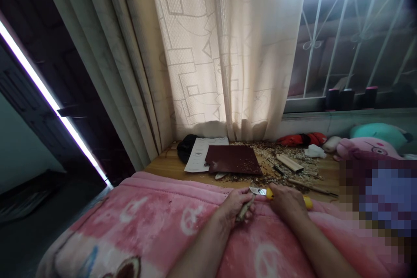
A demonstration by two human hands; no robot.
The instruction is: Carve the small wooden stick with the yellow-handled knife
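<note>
Here, the left hand (pixel 233 208) holds a small pale piece (pixel 245 211) over the pink blanket (pixel 156 217), and the right hand (pixel 288 202) grips a yellow knife (pixel 269 193). The blade is near the left fingers, so pushing too hard could make it slip and cut them.

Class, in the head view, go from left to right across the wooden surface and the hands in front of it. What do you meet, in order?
Black bundle, printed white sheet, left hand, right hand, crumpled white tissue, pink plush toy.
</note>
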